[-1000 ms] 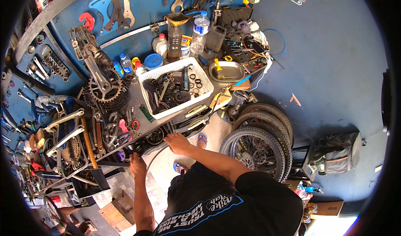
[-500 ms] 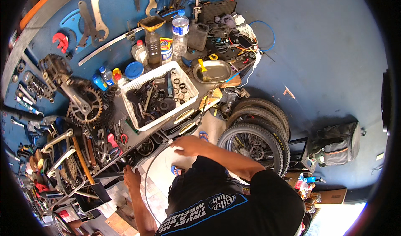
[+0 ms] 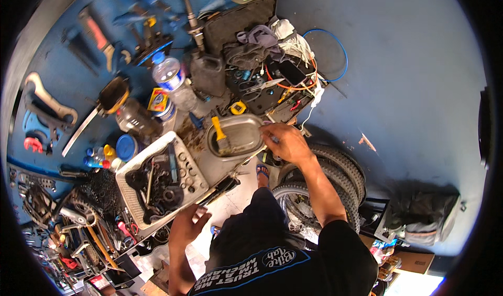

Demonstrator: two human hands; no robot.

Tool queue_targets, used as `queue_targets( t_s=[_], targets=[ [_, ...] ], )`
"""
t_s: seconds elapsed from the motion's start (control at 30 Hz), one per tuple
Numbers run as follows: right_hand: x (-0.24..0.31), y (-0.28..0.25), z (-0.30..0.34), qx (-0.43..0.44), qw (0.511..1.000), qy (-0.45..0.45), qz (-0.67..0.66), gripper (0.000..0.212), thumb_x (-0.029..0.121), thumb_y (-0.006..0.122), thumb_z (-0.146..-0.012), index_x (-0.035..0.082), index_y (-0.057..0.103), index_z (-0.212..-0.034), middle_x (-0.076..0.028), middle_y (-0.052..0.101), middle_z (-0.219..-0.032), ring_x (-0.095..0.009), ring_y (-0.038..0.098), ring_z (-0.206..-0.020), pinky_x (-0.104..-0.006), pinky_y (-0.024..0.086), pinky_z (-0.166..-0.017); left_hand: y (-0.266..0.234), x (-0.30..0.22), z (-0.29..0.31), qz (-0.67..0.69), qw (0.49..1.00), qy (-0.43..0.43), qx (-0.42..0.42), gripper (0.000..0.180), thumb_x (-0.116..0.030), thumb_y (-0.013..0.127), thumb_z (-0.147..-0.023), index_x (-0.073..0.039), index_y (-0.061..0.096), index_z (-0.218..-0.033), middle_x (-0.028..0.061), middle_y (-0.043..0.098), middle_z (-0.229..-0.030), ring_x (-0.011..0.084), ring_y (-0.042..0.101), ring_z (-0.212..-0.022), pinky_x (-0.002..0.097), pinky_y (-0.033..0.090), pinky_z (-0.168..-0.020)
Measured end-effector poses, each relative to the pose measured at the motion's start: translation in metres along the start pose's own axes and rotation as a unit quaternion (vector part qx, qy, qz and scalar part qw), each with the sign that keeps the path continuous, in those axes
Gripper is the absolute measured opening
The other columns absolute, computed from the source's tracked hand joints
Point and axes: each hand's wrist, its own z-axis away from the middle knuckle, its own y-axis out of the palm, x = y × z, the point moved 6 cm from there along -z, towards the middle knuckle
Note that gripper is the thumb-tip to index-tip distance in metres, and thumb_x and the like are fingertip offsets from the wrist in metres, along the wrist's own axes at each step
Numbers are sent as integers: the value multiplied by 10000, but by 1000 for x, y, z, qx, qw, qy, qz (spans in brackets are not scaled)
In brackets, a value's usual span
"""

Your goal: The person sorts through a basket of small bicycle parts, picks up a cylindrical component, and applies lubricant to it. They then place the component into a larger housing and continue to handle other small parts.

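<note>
Has right hand (image 3: 286, 143) at metal tray (image 3: 245, 132), cannot tell if pinching it; holds left hand (image 3: 187, 225) spread near white basket (image 3: 127, 195)

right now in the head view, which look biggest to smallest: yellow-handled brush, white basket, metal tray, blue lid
1. White basket
2. Metal tray
3. Yellow-handled brush and blue lid: unsure; brush longer, lid broader
</note>
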Motion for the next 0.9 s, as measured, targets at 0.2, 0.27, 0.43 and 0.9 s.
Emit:
queue_targets(
  t_s=[0.2,0.27,0.43,0.9],
  targets=[
    [-122,-80,-76,-81,993,80,8,244,221,728,-951,72,783,-1136,-161,774,-1131,-355,746,-1006,-444,597,-868,-2,-165,-159,-90,992,74,-52,285,-196,776,-952,-48,685,-1177,205,746,-1047,440,723,-960,494,575,-813],
    [-156,-99,-101,-134,985,94,59,254,213,739,-941,70,768,-1149,-167,771,-1117,-363,733,-1032,-457,581,-905,-1,-194,-210,-106,980,140,-98,305,-186,761,-955,-69,672,-1222,210,722,-1159,452,694,-1059,522,555,-884],
    [-197,-98,-143,-40,960,167,220,682,362,826,-871,89,568,-1439,-164,659,-1264,-367,622,-1235,-492,551,-999,7,-258,-317,-181,944,212,-178,400,-169,785,-921,-54,649,-1279,208,629,-1382,459,637,-1216,509,534,-1004],
    [-204,-63,-171,70,951,195,232,963,413,896,-723,74,473,-1519,-192,596,-1242,-382,595,-1223,-531,522,-1025,57,-287,-527,-519,849,103,2,1188,-171,906,-791,-347,175,-1712,93,31,-1798,431,204,-1610,634,303,-1266]
  ],
)
